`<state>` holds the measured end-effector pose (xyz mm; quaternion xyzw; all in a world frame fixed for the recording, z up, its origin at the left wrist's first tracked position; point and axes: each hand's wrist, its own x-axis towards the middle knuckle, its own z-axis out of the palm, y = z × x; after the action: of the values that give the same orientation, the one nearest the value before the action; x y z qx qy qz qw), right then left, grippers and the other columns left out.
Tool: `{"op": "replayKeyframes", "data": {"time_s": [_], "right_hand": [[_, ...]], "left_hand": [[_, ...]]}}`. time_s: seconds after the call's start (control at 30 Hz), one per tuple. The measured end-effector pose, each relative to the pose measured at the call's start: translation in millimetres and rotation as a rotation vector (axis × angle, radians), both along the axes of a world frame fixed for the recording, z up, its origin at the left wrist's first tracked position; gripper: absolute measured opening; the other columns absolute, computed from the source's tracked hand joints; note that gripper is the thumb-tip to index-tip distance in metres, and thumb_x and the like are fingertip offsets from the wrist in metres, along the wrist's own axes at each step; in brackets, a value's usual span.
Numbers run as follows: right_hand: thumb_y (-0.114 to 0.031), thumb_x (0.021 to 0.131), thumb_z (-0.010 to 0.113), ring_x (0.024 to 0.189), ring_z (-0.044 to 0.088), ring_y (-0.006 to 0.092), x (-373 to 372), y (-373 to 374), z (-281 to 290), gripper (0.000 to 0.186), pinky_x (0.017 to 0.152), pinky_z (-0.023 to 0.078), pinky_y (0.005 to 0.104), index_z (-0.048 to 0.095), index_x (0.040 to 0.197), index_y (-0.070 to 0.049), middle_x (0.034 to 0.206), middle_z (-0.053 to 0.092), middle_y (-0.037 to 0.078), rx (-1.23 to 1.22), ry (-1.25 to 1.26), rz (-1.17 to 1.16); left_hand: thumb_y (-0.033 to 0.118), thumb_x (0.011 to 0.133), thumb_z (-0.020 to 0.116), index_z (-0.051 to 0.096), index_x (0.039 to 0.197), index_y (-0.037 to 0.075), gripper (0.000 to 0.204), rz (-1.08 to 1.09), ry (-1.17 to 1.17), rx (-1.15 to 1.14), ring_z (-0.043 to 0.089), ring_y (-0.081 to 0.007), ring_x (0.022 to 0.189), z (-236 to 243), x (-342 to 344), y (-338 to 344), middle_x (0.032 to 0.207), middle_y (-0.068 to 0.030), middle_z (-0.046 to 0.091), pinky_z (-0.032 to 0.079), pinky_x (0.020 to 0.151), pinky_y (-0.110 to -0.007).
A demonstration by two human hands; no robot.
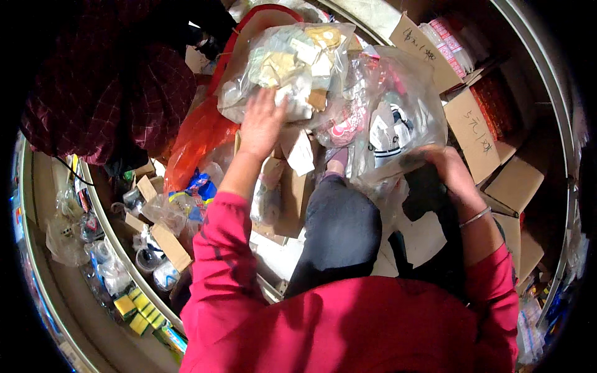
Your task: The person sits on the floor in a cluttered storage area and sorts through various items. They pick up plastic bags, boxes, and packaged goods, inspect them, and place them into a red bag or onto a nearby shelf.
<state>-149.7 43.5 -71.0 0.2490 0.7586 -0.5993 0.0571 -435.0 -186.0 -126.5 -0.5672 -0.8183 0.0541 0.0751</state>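
Note:
My left hand [264, 118] lies with its fingers stretched out on the near edge of a clear plastic bag [239, 99]. Yellowish and pale packets [280, 65] with white paper tags show inside it. To the right, my right hand [444, 166] is closed on the edge of a larger clear plastic bag [429, 112]. That one holds pink items [348, 121] and a white knitted piece [387, 133] with dark stripes, perhaps socks. Some fingertips of the right hand are hidden behind plastic and a dark shape.
Open cardboard boxes [469, 133] stand along the right, below a curved shelf edge. A narrow carton [298, 199] sits beside my knee [342, 217]. Left are a red plastic bag [202, 140], small wrapped goods and yellow sponges [140, 308] on shelves. A person in dark checked clothing [149, 93] is close at upper left.

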Motion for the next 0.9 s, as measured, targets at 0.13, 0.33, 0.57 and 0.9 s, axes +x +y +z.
{"op": "replayKeyframes", "data": {"time_s": [0.13, 0.33, 0.57, 0.9], "right_hand": [[-0.009, 0.072, 0.041, 0.076, 0.056, 0.0185, -2, -2, -3, 0.026, 0.070, 0.043, 0.0271, 0.057, 0.084, 0.007, 0.082, 0.061, 0.013, 0.110, 0.001, 0.028], [-0.010, 0.075, 0.040, 0.073, 0.054, 0.0156, -9, -11, 9, 0.026, 0.069, 0.042, 0.0269, 0.058, 0.085, 0.006, 0.081, 0.061, 0.012, -0.227, -0.135, -0.228], [-0.006, 0.069, 0.040, 0.081, 0.055, 0.0193, 6, 3, -8, 0.029, 0.075, 0.041, 0.0274, 0.057, 0.088, 0.008, 0.086, 0.061, 0.015, 0.173, -0.025, 0.068], [-0.014, 0.072, 0.044, 0.071, 0.056, 0.0204, 4, 0, -6, 0.029, 0.067, 0.043, 0.0304, 0.059, 0.087, 0.006, 0.078, 0.060, 0.016, -0.105, -0.168, -0.139]], "left_hand": [[0.037, 0.067, 0.063, 0.052, 0.102, 0.002, 0.051, 0.811, -0.523, -0.013, 0.052, -0.0342, 0.095, -18, 41, -32, 0.098, -0.0204, 0.056, 0.042, 0.080, -0.037], [0.028, 0.064, 0.063, 0.056, 0.078, 0.000, 0.033, 0.978, -0.727, 0.313, 0.058, -0.0326, 0.075, -49, 63, -38, 0.077, -0.0189, 0.060, 0.045, 0.068, -0.037], [-0.001, 0.072, 0.058, 0.051, 0.084, -0.005, 0.015, 0.982, -1.568, 1.332, 0.055, -0.0147, 0.060, -9, 31, -20, 0.075, -0.0090, 0.057, 0.045, 0.056, -0.024], [0.007, 0.068, 0.060, 0.051, 0.102, -0.004, 0.037, 1.014, -0.974, 0.751, 0.056, -0.0209, 0.078, -123, -84, 48, 0.093, -0.0113, 0.057, 0.046, 0.066, -0.031]]}}
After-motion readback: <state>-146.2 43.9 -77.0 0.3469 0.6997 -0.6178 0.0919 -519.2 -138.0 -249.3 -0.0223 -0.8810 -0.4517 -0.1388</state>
